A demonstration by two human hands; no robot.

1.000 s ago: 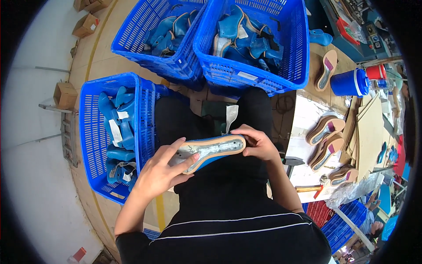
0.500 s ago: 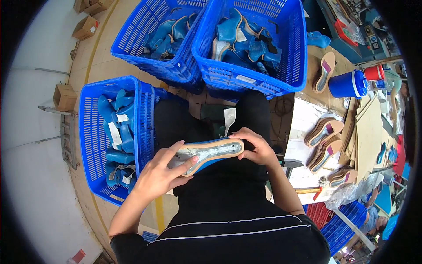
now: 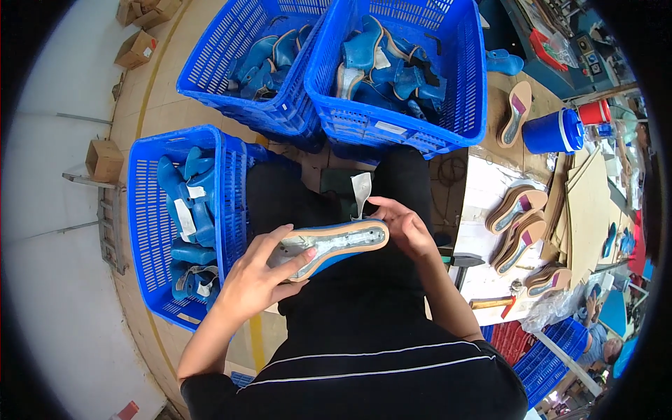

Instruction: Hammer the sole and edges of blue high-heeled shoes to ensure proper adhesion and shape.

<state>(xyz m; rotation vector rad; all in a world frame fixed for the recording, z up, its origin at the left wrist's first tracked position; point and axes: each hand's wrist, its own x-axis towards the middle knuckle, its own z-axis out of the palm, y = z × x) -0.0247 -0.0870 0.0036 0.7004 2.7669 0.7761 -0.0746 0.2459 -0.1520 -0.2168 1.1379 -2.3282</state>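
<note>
I hold a blue shoe last with a tan insole board [image 3: 329, 246] on it, bottom up, over my lap. My left hand [image 3: 260, 274] grips its heel end, thumb on the sole face. My right hand [image 3: 404, 225] closes around the toe end, fingers curled over the edge. A white paper strip [image 3: 361, 190] sticks up just behind the toe.
A blue crate [image 3: 231, 210] with blue lasts stands at my left. Two more blue crates [image 3: 392, 126] of lasts sit ahead. On the bench at right lie several wedge soles [image 3: 516, 208], a hammer [image 3: 490, 302], a blue cylinder container [image 3: 553, 131] and cardboard sheets [image 3: 588, 203].
The last has stayed over my lap, tilting slightly. My right hand's fingers have shifted along the toe end. My left hand keeps its grip.
</note>
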